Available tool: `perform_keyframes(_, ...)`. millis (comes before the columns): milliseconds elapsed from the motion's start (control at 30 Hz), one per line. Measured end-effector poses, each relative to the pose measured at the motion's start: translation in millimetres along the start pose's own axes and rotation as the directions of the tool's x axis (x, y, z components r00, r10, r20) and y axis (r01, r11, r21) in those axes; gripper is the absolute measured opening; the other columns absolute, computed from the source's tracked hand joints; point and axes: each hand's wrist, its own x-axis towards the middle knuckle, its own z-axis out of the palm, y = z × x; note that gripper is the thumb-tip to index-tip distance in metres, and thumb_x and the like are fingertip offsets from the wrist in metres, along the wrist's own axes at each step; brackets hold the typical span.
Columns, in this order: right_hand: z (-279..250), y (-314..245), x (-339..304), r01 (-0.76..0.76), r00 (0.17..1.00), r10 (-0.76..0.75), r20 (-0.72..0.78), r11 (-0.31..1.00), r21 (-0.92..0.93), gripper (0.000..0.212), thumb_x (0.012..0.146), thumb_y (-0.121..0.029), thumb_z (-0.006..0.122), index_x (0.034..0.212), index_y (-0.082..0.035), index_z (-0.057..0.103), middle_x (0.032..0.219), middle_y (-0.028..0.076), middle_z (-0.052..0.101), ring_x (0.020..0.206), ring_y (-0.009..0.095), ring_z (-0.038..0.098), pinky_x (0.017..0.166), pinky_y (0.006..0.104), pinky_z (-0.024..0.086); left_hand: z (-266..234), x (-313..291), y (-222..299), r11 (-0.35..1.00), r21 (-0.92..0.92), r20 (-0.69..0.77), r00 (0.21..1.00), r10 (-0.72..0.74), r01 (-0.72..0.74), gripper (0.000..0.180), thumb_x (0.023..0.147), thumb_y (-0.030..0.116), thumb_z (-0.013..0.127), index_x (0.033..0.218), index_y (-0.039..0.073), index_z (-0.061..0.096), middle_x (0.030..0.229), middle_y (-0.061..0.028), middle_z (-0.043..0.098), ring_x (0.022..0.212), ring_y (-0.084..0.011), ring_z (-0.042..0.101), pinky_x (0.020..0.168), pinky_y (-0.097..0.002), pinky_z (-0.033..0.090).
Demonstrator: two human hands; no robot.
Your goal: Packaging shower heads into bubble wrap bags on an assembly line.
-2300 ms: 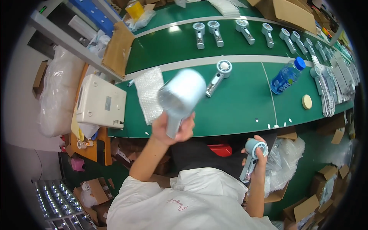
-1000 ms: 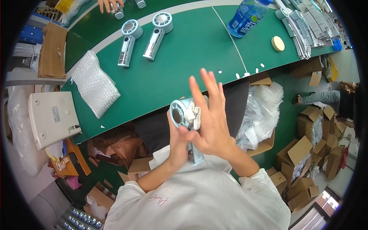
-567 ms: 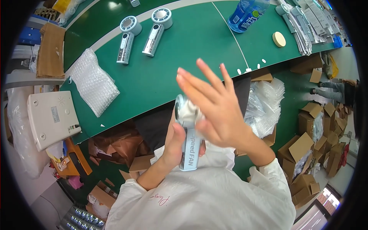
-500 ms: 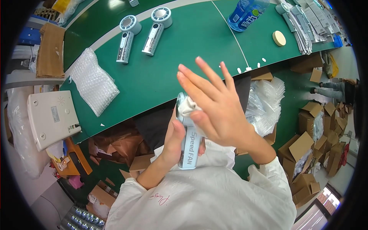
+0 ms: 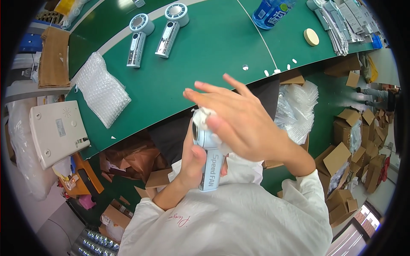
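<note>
Pale-blue plastic, the small handheld fan (image 5: 208,158) sits close to your chest, below the edge of the green work table (image 5: 205,64). Your left hand (image 5: 191,164) is wrapped around its handle. Your right hand (image 5: 239,121), fingers spread, presses a white cloth wad (image 5: 208,117) onto the round head. It looks light and rigid but smooth, so it may slip; grip the handle, not the grille. Two similar fans (image 5: 156,32) lie on the table.
</note>
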Motion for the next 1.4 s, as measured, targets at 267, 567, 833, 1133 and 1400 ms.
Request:
perform_keyframes(267, 3, 0, 1, 0.016, 1.000, -0.017, -0.025, 0.999, -0.047, 0.044, 0.100, -0.019, 0.042, 0.136, 0.003, 0.054, 0.138, 0.016, 0.058, 0.124, 0.029, 0.056, 0.114, 0.0455, 0.031, -12, 5, -7, 0.994, -0.102, 0.003, 0.999, -0.050, 0.050, 0.095, 0.088, 0.073, 0.053, 0.145, 0.003, 0.024, 0.090, -0.0162, 0.063, 0.056, -0.0166, 0.063, 0.040, -0.0254, 0.050)
perform_keyframes(567, 8, 33, 4, -0.523, 0.838, 0.158, 0.522, -0.038, 0.851, 0.052, 0.102, -0.028, 0.037, 0.139, 0.006, 0.049, 0.139, 0.023, 0.055, 0.119, 0.028, 0.060, 0.110, 0.0349, 0.037, -7, 12, -8, 0.998, -0.045, 0.054, 0.997, 0.055, -0.052, 0.106, 0.077, 0.075, 0.064, 0.144, 0.000, 0.027, 0.095, -0.0198, 0.066, 0.057, -0.0213, 0.066, 0.042, -0.0273, 0.054)
perform_keyframes(833, 19, 34, -3, 0.006, 0.904, 0.381, 0.193, -0.464, 0.886, 0.063, 0.100, -0.037, 0.030, 0.144, 0.006, 0.043, 0.143, 0.025, 0.050, 0.131, 0.033, 0.050, 0.116, 0.0408, 0.031, -28, 9, -20, 0.938, -0.328, 0.236, 0.971, -0.032, 0.110, 0.109, 0.073, 0.059, 0.079, 0.145, -0.002, 0.026, 0.102, -0.0226, 0.066, 0.066, -0.0225, 0.069, 0.045, -0.0277, 0.054)
perform_keyframes(1133, 14, 30, -14, 0.004, 0.908, 0.408, 0.098, -0.240, 0.971, 0.068, 0.101, -0.043, 0.025, 0.146, 0.006, 0.039, 0.142, 0.028, 0.050, 0.139, 0.035, 0.041, 0.116, 0.0447, 0.031, -19, 10, -5, 0.995, -0.092, 0.158, 0.986, 0.045, -0.031, 0.089, 0.078, 0.015, 0.078, 0.148, -0.002, 0.025, 0.107, -0.0219, 0.064, 0.063, -0.0196, 0.065, 0.052, -0.0264, 0.053)
perform_keyframes(1400, 16, -15, -12, 0.101, 0.980, -0.121, -0.157, 0.987, -0.128, 0.048, 0.098, -0.030, 0.042, 0.132, -0.001, 0.059, 0.137, 0.013, 0.059, 0.127, 0.034, 0.054, 0.112, 0.0471, 0.035, -23, 6, -3, 0.983, 0.156, 0.101, 0.991, 0.082, -0.098, 0.077, 0.080, 0.004, 0.068, 0.147, 0.002, 0.029, 0.119, -0.0183, 0.060, 0.078, -0.0198, 0.063, 0.068, -0.0260, 0.053)
